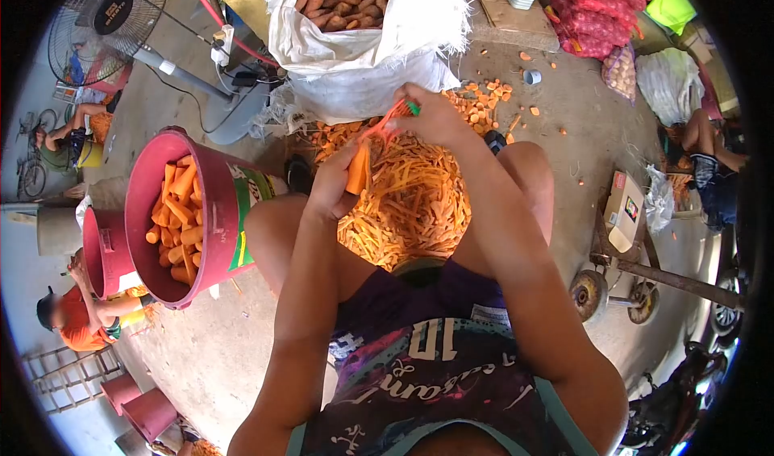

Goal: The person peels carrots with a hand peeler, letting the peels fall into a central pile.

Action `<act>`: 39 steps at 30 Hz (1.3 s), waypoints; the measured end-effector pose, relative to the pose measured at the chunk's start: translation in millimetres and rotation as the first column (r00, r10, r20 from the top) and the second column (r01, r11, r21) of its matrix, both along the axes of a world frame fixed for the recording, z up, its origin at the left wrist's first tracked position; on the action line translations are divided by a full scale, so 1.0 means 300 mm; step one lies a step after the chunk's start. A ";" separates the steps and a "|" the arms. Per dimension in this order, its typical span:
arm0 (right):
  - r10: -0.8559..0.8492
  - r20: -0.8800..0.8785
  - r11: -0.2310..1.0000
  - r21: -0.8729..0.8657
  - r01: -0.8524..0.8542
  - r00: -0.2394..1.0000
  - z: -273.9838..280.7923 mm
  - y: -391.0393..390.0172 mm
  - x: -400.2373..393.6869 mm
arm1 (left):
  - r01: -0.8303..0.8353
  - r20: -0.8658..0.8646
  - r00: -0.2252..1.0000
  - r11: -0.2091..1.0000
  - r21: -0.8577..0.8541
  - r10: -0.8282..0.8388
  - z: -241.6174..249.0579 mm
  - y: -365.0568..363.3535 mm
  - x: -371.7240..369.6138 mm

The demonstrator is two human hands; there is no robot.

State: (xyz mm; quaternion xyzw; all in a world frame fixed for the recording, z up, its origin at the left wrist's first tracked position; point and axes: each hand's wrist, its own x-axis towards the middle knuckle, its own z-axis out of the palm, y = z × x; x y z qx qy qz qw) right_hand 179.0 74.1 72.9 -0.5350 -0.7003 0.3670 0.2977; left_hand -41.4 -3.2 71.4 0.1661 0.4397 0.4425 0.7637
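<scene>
My left hand (332,183) is closed around an orange carrot (359,170), held tilted with its smooth side showing. In my right hand (434,119) is a peeler (389,120) with a reddish-orange frame and a green part at the grip. Its head reaches across to the carrot's upper end. Beneath both hands, between my knees, lies a big heap of carrot peelings (411,206). To my left stands a pink tub (222,141) holding peeled carrots (179,206).
Ahead is a white sack (363,85) of unpeeled carrots (347,0). Carrot pieces (484,97) litter the floor. A fan (113,12) stands front left, a cart (629,262) at right, red net sacks (597,8) front right. Other people sit at both sides, one in an orange shirt (81,319).
</scene>
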 end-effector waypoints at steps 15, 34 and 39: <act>0.288 -0.107 0.952 -0.077 -0.297 0.951 0.014 -0.051 -0.047 | -0.032 0.037 0.999 0.998 -0.046 0.033 -0.027 0.011 0.012; -0.171 -0.022 0.983 -0.068 0.169 0.985 0.037 -0.005 -0.016 | -0.113 0.026 0.993 0.993 -0.016 0.113 -0.161 0.056 -0.084; 0.029 -0.116 0.998 -0.055 -0.036 0.993 0.026 -0.039 -0.033 | -0.154 0.043 0.988 0.986 0.060 0.151 -0.179 0.077 -0.081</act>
